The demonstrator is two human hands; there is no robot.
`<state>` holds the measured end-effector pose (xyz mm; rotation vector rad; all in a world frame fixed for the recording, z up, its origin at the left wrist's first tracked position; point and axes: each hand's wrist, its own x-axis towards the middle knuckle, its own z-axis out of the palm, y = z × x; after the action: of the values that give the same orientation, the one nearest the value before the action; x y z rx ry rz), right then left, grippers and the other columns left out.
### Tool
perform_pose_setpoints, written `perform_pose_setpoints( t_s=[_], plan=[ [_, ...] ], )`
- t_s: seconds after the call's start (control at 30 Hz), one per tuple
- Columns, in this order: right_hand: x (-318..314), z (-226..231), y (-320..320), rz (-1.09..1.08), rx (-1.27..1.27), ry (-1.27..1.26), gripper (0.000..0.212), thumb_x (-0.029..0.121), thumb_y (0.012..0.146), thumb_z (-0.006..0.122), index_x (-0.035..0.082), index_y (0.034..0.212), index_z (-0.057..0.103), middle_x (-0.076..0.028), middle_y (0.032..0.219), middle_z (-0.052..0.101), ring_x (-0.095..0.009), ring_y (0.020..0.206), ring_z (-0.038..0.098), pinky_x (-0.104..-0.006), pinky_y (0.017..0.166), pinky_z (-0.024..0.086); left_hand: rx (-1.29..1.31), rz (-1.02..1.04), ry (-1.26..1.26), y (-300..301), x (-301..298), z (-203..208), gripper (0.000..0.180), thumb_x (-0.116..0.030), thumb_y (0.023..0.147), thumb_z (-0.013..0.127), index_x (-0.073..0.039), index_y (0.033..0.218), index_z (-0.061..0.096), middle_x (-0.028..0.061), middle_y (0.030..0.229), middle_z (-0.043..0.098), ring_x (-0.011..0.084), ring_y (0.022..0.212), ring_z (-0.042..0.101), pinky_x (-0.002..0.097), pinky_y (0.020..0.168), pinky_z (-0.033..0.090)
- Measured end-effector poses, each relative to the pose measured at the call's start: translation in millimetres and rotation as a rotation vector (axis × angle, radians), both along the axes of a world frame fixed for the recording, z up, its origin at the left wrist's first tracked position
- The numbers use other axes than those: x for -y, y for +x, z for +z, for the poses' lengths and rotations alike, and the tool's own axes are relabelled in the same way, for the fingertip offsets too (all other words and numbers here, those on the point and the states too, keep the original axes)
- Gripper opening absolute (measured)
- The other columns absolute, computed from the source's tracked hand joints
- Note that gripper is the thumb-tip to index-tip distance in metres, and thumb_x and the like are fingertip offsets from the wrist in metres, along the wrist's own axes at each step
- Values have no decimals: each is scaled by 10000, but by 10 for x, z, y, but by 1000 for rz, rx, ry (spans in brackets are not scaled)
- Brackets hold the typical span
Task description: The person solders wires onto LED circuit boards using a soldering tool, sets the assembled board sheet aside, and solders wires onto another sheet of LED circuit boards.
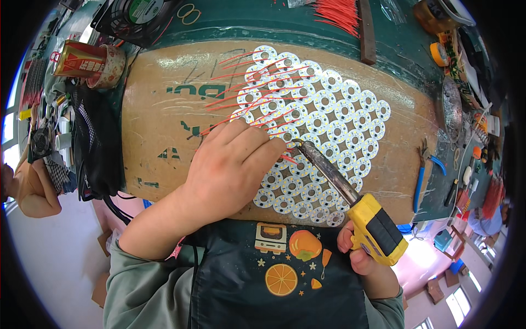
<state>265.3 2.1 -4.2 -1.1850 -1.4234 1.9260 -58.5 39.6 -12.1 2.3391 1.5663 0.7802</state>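
Round white ring-shaped LED boards [325,101] lie in close rows on a sheet of brown cardboard [156,118]. Thin red wires [224,102] run leftward from several boards in the left rows. My left hand [227,167] rests over the lower left of the boards, its fingers pinched on a red wire, whose held part is mostly hidden. In my right hand [359,252] is a yellow-handled soldering iron [378,227], gripped at the handle. Its dark, bent tip meets a board right beside my left fingertips.
Blue-handled pliers [419,183] lie at the cardboard's right edge, near a round metal dish [451,109]. A bundle of red wires [337,16] and a dark bar [366,33] lie at the back. A fan [134,19] stands back left; another person [35,186] sits far left.
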Motion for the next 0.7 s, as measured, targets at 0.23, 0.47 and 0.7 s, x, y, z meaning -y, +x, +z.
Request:
perform_pose_setpoints(
  t_s=[0.23, 0.47, 0.7],
  plan=[
    [-18, 2, -39, 5, 9, 75, 285, 297, 851, 741, 48, 860, 603, -39, 717, 582, -171, 599, 575, -297, 541, 443, -19, 3, -6, -3, 1, -6, 319, 14, 664, 668, -55, 975, 683, 54, 882, 619, 243, 789, 602, 354, 715, 495],
    [1, 1, -19, 22, 22, 62, 273, 272, 861, 739, 32, 869, 609, -49, 713, 579, -175, 598, 577, -295, 547, 455, -20, 7, 11, -4, 3, -14, 312, 9, 669, 672, -52, 975, 678, 56, 884, 618, 244, 783, 596, 353, 711, 494],
    [1, 22, -170, -63, -238, -98, 556, 394, 854, 743, 38, 1198, 491, -13, 809, 533, -151, 705, 551, -339, 663, 481, -19, 11, 9, -5, 3, -20, 313, 3, 676, 671, -51, 985, 680, 62, 897, 623, 246, 796, 600, 356, 724, 496]
  ],
)
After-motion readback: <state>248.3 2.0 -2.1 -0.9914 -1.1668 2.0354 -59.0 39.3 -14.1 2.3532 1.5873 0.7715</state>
